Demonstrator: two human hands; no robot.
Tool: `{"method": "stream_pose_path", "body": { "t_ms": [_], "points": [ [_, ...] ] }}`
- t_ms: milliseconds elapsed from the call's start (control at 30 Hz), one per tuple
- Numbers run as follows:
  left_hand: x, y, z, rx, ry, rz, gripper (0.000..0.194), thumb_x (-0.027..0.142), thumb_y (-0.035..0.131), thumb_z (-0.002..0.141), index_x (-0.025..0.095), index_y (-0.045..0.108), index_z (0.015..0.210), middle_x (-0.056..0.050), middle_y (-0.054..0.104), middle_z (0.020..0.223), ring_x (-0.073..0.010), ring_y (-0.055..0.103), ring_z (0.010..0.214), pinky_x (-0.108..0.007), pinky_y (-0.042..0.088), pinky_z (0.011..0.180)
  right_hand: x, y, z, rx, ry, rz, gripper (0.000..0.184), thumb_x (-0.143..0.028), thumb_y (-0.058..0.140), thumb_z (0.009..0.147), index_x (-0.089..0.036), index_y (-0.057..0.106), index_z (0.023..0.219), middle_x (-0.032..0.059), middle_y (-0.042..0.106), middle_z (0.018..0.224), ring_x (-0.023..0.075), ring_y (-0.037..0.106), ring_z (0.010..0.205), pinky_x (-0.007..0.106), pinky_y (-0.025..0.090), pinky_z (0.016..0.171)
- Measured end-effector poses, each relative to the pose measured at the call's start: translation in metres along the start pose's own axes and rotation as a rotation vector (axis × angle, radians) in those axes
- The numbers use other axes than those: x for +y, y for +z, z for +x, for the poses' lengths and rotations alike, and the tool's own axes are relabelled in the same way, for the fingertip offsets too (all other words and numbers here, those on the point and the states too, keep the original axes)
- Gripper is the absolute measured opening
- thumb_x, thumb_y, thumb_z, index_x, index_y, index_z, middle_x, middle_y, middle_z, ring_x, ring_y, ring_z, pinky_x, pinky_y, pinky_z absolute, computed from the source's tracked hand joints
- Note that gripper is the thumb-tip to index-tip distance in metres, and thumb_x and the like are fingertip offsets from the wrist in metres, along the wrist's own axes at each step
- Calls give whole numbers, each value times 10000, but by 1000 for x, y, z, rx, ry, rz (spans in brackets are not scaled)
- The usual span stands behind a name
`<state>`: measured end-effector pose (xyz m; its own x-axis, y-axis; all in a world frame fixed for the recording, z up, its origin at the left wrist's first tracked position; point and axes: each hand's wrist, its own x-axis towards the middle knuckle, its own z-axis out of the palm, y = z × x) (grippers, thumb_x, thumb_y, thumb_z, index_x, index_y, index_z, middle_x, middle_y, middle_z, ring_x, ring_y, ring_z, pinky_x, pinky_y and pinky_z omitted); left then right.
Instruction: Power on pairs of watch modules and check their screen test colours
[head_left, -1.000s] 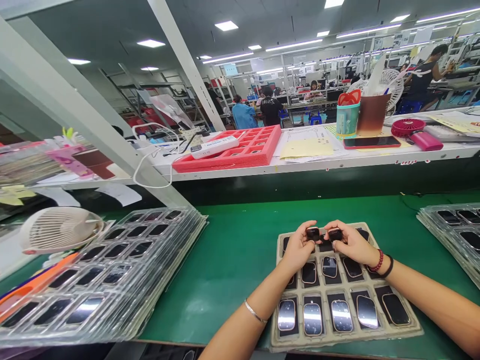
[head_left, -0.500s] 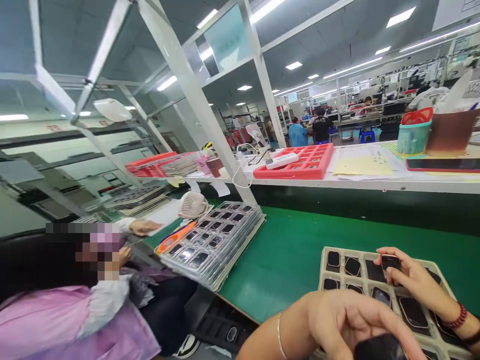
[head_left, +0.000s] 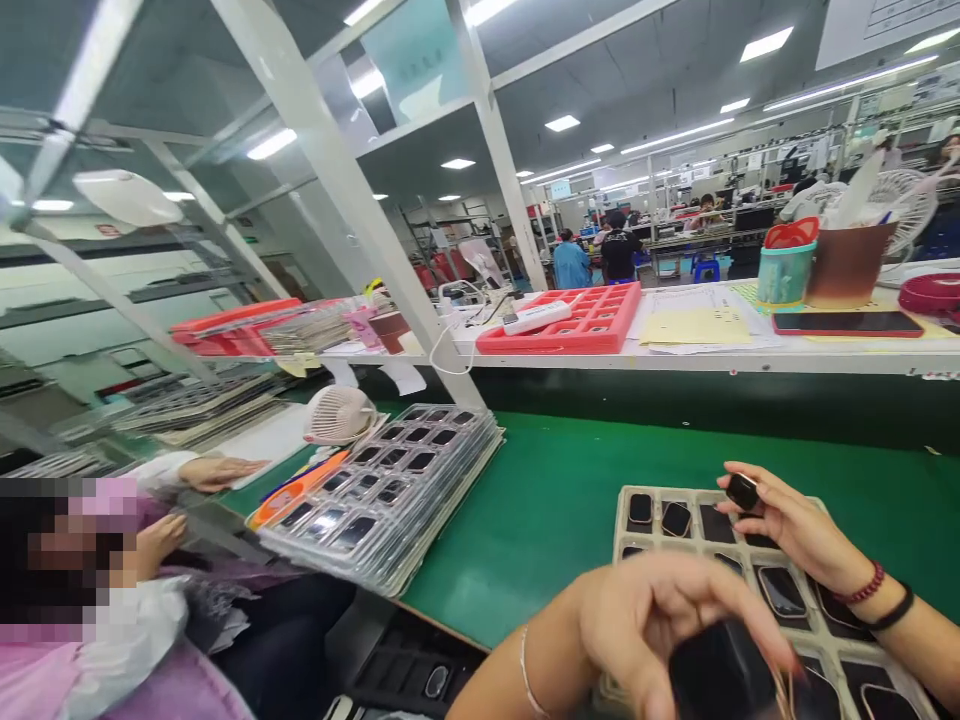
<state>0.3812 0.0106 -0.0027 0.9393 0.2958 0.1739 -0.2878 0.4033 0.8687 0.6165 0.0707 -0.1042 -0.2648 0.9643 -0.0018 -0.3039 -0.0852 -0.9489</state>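
Observation:
My left hand (head_left: 667, 620) is raised close to the camera at the bottom, fingers curled around a small black watch-like device (head_left: 721, 672). My right hand (head_left: 791, 525) hovers over the far end of a grey tray (head_left: 829, 625) and pinches another small black device (head_left: 742, 491) between fingertips. The tray lies on the green mat (head_left: 570, 500) and holds several dark-screened devices in its pockets.
A stack of clear trays of devices (head_left: 390, 485) lies to the left, with a small white fan (head_left: 339, 413) behind it. A co-worker in pink (head_left: 112, 610) sits at the left. A shelf carries a red tray (head_left: 574, 320), papers (head_left: 694, 327) and cups (head_left: 784, 265).
The view has swung left and a co-worker has come into sight. My left hand lifted its device from the tray towards the camera. My right hand stays over the tray with its device.

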Motion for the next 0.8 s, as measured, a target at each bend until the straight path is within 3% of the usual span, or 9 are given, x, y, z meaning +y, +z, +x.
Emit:
{"method": "stream_pose_path", "body": {
  "t_ms": [67, 133, 200, 267, 333, 400, 533, 800],
  "points": [
    [3, -20, 7, 203, 104, 22, 671, 384, 850, 564, 160, 559, 1126, -55, 652, 835, -130, 626, 601, -206, 490, 558, -18, 10, -6, -2, 21, 90, 332, -393, 617, 843, -254, 553, 1137, 87, 585, 1166, 230, 641, 951, 329, 577, 708],
    [-6, -49, 18, 476, 180, 104, 659, 305, 836, 601, 181, 517, 1165, -61, 648, 904, -114, 620, 617, -182, 461, 547, -40, 24, -18, -42, 30, 154, 283, -360, 644, 836, -237, 548, 1072, 56, 602, 1073, 175, 656, 853, 257, 571, 647],
    [-24, -78, 29, 678, 158, 188, 644, 273, 814, 621, 175, 494, 1170, -72, 629, 965, -133, 632, 696, -184, 450, 560, -58, 43, -35, -119, 13, 202, 277, -385, 664, 826, -208, 543, 1001, 35, 608, 963, 131, 658, 711, 191, 539, 546],
    [-45, -100, 37, 801, 126, 240, 577, 272, 768, 656, 164, 487, 1149, -59, 617, 933, -126, 620, 694, -183, 429, 555, -71, 65, -55, -243, 11, 239, 332, -434, 676, 814, -190, 519, 976, 39, 616, 914, 106, 643, 582, 153, 481, 453],
    [-61, -112, 40, 851, 91, 291, 545, 273, 725, 685, 163, 474, 1156, -49, 605, 910, -125, 617, 697, -187, 419, 559, -77, 86, -74, -393, 36, 316, 402, -462, 698, 793, -184, 490, 996, 46, 627, 871, 65, 584, 474, 119, 401, 394],
    [-69, -116, 39, 849, 65, 341, 552, 290, 696, 705, 164, 452, 1183, -53, 597, 921, -130, 620, 702, -195, 417, 562, -79, 103, -89, -485, 67, 372, 472, -474, 750, 742, -154, 492, 973, 43, 621, 807, 23, 516, 467, 97, 362, 428],
    [-70, -113, 37, 848, 68, 405, 566, 311, 674, 712, 165, 428, 1200, -64, 594, 946, -127, 618, 678, -203, 411, 554, -81, 115, -106, -463, 149, 423, 536, -503, 801, 666, -112, 529, 912, 13, 548, 738, 22, 459, 594, 98, 322, 535],
    [-74, -113, 35, 873, 59, 474, 547, 254, 632, 716, 169, 431, 1218, -67, 582, 981, -128, 617, 720, -231, 439, 626, -86, 114, -113, -424, 276, 367, 582, -582, 785, 627, -132, 532, 895, -16, 494, 724, 24, 340, 551, 138, 287, 547]
  ]
}}
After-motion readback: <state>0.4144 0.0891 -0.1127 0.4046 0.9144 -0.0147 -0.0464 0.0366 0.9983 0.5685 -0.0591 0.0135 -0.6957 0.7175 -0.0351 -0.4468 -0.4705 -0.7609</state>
